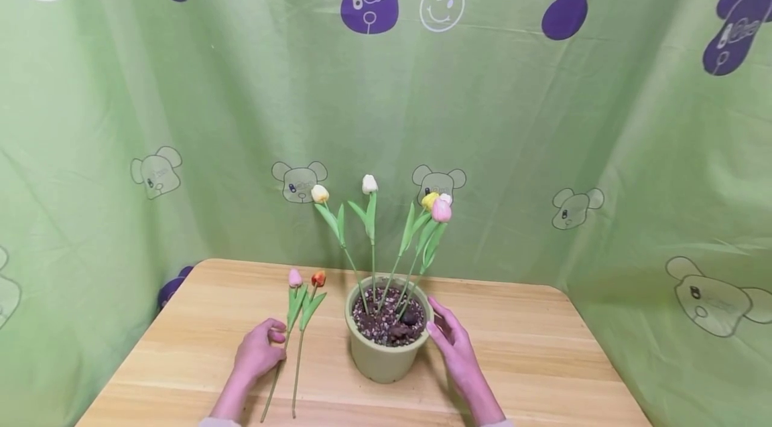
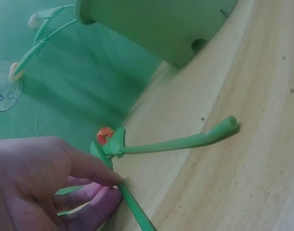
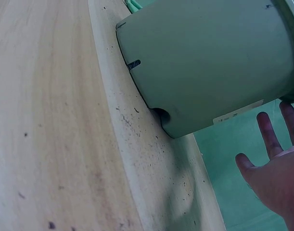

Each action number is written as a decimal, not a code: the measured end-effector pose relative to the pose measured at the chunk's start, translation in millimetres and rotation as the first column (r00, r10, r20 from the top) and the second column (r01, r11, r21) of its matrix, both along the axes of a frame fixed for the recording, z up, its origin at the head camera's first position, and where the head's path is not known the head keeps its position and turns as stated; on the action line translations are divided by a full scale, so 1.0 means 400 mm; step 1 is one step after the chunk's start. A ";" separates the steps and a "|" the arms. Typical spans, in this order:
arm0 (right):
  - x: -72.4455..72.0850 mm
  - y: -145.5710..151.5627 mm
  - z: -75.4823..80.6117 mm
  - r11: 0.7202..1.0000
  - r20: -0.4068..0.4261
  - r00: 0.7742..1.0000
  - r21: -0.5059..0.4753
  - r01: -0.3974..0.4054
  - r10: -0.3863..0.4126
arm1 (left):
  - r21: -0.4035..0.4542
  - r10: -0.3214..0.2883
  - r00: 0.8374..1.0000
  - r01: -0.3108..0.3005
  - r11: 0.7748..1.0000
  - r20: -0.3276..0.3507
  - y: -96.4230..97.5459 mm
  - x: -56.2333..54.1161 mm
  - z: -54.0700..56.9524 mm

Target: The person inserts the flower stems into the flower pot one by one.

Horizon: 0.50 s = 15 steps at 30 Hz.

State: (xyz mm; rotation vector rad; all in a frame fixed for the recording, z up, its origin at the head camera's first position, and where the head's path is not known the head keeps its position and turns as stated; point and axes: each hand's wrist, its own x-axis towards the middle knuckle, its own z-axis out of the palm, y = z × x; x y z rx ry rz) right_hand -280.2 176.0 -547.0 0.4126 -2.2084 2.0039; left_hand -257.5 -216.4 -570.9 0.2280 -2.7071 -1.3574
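My left hand (image 1: 259,350) pinches the green stem of a pink artificial tulip (image 1: 295,278) between thumb and fingers; the left wrist view shows that stem (image 2: 137,209) at the fingertips. Just right of it lies a red-orange tulip (image 1: 318,279), its leaves touching or overlapping those of the pink one. A green flowerpot (image 1: 386,360) holds dark soil and several upright tulips in white, yellow and pink. My right hand (image 1: 456,353) is beside the pot's right rim, fingers extended and at or touching the edge. In the right wrist view its fingers (image 3: 269,134) are spread near the rim.
The wooden table (image 1: 519,346) has rounded back corners. Behind and on both sides hangs a green curtain (image 1: 512,112) with bear prints. Dark specks of soil (image 3: 130,125) lie on the tabletop by the pot's base.
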 end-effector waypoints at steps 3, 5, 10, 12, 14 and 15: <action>0.001 0.001 -0.001 1.000 0.017 1.000 -0.003 0.006 -0.006 | 0.010 0.001 1.000 -0.001 1.000 0.001 0.001 -0.001 0.000; 0.000 0.002 -0.001 1.000 0.025 1.000 -0.009 0.010 -0.009 | 0.021 0.004 1.000 -0.004 1.000 0.004 0.000 -0.003 -0.001; -0.003 0.002 -0.003 1.000 0.034 0.999 -0.019 0.008 -0.008 | 0.018 0.002 1.000 -0.002 1.000 0.006 -0.002 -0.006 -0.001; -0.004 0.002 -0.005 1.000 0.037 0.999 -0.020 0.004 -0.003 | 0.017 0.002 1.000 -0.002 1.000 0.003 -0.003 -0.006 -0.001; -0.005 0.003 -0.007 1.000 0.036 0.999 -0.020 -0.001 0.002 | 0.026 0.006 1.000 -0.006 1.000 -0.001 -0.004 -0.006 -0.001; -0.006 0.003 -0.007 1.000 0.035 0.999 -0.021 -0.005 0.005 | 0.039 0.007 1.000 -0.007 0.999 -0.002 -0.004 -0.006 -0.001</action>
